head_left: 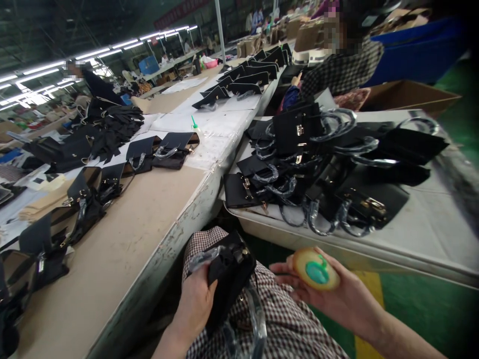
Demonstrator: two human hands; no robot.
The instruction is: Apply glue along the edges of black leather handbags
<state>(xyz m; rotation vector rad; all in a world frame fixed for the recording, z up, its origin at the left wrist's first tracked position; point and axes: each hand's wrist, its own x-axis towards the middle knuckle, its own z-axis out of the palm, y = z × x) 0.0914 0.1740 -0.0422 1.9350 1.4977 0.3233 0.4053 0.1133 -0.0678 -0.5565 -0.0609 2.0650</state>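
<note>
Two bare hands at work, low in the frame! The left hand (196, 296), bottom centre, is clamped on a black bag (234, 269), thumb pressed over its edge, the other fingers hidden beneath. That bag sits tilted over brown-and-white checked cloth (288, 311), smooth and dark, a bit of metal glinting near its top, and its curved handle (257, 319) shiny in clear plastic wrap. Over to lower right, the right hand (333, 301) has a round, yellowish bottle (301, 268) with a glossy green top facing the camera; it's gripped, fingers spread loosely behind it, though how tightly I can't tell. Bag and bottle are apart, a gap between them.

Right of centre, what a heap: boxy black bags (292, 127) with gold-coloured clasps and looped, plastic-wrapped handles, piled on a white table (430, 214). Across on the left, more flap-topped bags (88, 182) line a long tan table (160, 214), brown linings showing, and a small bottle with a thin green spout (193, 122) stands beyond them. Upper right, a co-worker in a checked sleeve (348, 67) sits beside an open cardboard box (411, 97).
</note>
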